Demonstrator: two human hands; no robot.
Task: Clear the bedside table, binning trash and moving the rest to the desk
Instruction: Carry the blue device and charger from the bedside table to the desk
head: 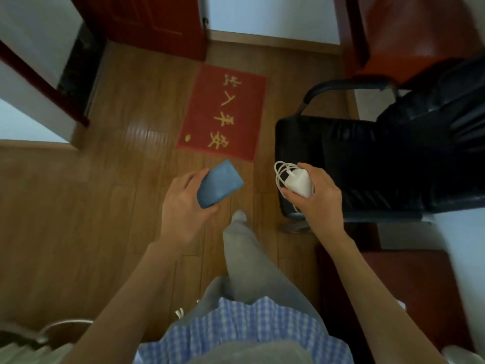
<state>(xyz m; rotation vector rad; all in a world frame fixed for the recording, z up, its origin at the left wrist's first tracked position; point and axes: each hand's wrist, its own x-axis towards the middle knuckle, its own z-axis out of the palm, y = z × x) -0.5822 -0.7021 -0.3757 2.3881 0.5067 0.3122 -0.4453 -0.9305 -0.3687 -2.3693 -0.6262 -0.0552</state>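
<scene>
My left hand (pixel 185 203) grips a blue oblong case (pixel 220 184), held out over the wooden floor. My right hand (pixel 319 195) holds a white charger (pixel 299 183) with its white cable coiled in loops (pixel 280 171) around it. Both hands are at about the same height in front of me, roughly a forearm's width apart. Neither the bedside table nor the desk can be told for sure in this view.
A black office chair (pixel 367 158) stands close on the right, beside my right hand. A red doormat with yellow characters (pixel 225 111) lies ahead on the wood floor. A dark red door (pixel 147 24) stands open ahead. A dark red furniture top (pixel 409 290) sits at lower right.
</scene>
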